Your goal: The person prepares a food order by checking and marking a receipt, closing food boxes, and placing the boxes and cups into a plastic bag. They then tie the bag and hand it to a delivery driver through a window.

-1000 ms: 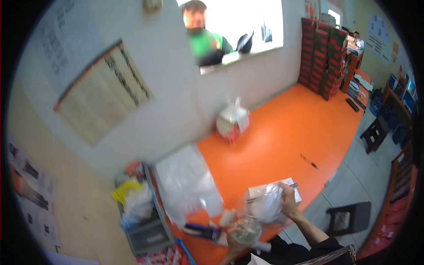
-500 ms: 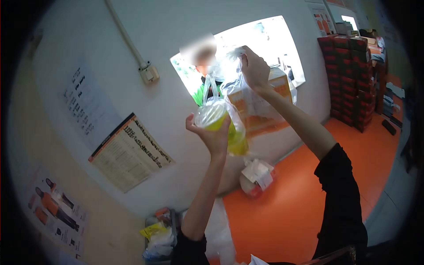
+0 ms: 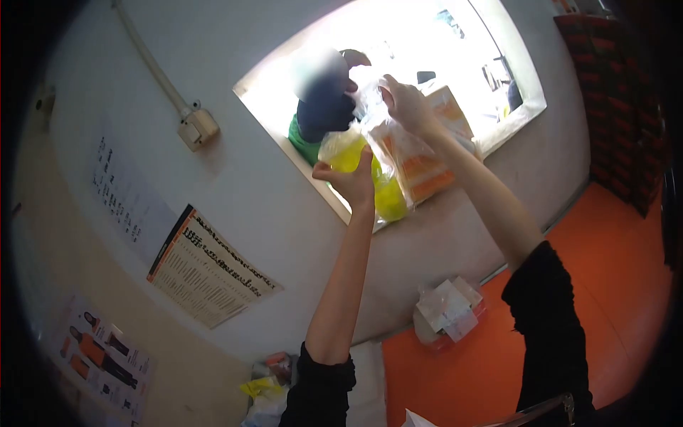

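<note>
My left hand (image 3: 352,181) is wrapped round a yellow-green container in a clear plastic bag (image 3: 345,153), held up at the opening in the wall. Another yellow-green item (image 3: 390,198) hangs just to its right. My right hand (image 3: 405,103) is closed on the top of a clear plastic bag (image 3: 368,92). Behind the bags is an orange and white box (image 3: 421,167) at the opening's sill. A person in dark and green clothing (image 3: 324,110) is on the far side, a hand (image 3: 354,58) close to the bag top.
The bright opening's frame (image 3: 523,114) surrounds the hands. Stacked red and black boxes (image 3: 615,107) stand at the right. A bagged white box (image 3: 452,309) lies by the wall on the orange floor (image 3: 512,356). Bagged items (image 3: 267,398) sit at the lower left.
The view has moved closer to the opening, and both my hands with the bags now reach into it. The person beyond has leaned in, with a hand near the bag.
</note>
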Tool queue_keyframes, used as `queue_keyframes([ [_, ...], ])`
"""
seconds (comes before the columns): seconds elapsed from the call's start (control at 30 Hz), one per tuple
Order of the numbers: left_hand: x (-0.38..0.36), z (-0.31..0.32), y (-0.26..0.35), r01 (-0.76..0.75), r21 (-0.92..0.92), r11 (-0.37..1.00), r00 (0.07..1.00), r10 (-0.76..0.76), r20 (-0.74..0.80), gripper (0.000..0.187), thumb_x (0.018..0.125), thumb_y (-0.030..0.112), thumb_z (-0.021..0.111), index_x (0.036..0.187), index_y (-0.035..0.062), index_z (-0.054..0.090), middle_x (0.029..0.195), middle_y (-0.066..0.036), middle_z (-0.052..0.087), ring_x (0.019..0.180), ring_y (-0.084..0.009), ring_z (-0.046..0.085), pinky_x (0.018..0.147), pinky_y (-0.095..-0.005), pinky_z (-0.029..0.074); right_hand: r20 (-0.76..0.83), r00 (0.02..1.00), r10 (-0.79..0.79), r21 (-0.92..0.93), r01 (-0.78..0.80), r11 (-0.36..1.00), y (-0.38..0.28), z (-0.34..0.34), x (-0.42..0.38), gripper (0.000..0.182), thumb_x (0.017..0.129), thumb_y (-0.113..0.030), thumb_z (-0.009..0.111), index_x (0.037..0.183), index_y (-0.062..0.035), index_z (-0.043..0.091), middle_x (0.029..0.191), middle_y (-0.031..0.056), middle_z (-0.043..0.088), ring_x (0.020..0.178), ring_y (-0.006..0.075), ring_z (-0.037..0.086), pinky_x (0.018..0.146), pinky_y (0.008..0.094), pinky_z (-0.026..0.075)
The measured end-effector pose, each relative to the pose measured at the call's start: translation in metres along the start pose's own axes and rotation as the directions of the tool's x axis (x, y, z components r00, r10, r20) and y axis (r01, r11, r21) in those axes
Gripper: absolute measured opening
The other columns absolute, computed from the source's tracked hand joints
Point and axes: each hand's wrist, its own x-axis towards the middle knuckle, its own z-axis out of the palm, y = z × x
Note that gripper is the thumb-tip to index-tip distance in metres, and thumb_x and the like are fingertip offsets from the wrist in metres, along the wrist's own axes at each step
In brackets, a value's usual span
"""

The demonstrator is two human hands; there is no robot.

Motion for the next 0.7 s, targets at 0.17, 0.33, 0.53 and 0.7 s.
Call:
queue_keyframes([
  [0.17, -0.013, -0.006, -0.025, -0.092, -0.115, 0.989, 0.982, 0.109, 0.153, 0.083, 0.076, 0.028, 0.074, 0.131, -0.0001, 0.018, 0.120, -0.022, 0.040, 0.114, -0.0345, 0.044, 0.098, -0.0401, 0.035, -0.281, 0.957, -0.071, -0.003, 0.073, 0.997, -0.055, -0.077, -0.118, 0.050, 0.088, -0.013, 0.051, 0.136, -0.0041, 0.040, 0.122, 0.0167, 0.053, 0.117, 0.0356, 0.047, 0.102, 0.0444, 0.033],
  [0.33, -0.075, -0.067, 0.018, -0.463, 0.002, 0.886, 0.862, 0.450, 0.235, 0.057, 0.077, 0.034, 0.068, 0.116, -0.0018, 0.048, 0.113, -0.024, 0.053, 0.108, -0.0383, 0.048, 0.094, -0.0440, 0.038, 0.615, 0.784, 0.086, 0.481, -0.459, 0.747, -0.124, -0.262, -0.368, 0.031, 0.090, -0.006, 0.051, 0.119, 0.0018, 0.049, 0.088, 0.0139, 0.060, 0.076, 0.0215, 0.061, 0.076, 0.0350, 0.050],
  [0.53, -0.231, -0.368, 0.182, 0.499, 0.013, 0.867, 0.537, -0.320, 0.781, 0.034, 0.074, 0.016, 0.073, 0.103, 0.0026, 0.059, 0.098, -0.014, 0.064, 0.094, -0.0257, 0.062, 0.088, -0.0362, 0.045, 0.686, -0.294, 0.666, -0.556, -0.801, 0.219, -0.159, -0.396, -0.599, 0.028, 0.086, -0.008, 0.060, 0.113, -0.0014, 0.058, 0.081, 0.0077, 0.063, 0.069, 0.0121, 0.061, 0.063, 0.0239, 0.048],
  [0.7, -0.423, -0.546, 0.216, 0.915, 0.398, -0.068, -0.060, -0.998, -0.031, 0.035, 0.093, 0.025, 0.056, 0.112, -0.0019, 0.048, 0.102, -0.011, 0.057, 0.087, -0.0174, 0.060, 0.080, -0.0307, 0.048, 0.961, -0.159, 0.228, -0.231, -0.913, 0.336, -0.269, -0.312, -0.599, 0.019, 0.086, -0.010, 0.062, 0.104, -0.0028, 0.061, 0.080, 0.0057, 0.065, 0.072, 0.0120, 0.062, 0.065, 0.0255, 0.049],
])
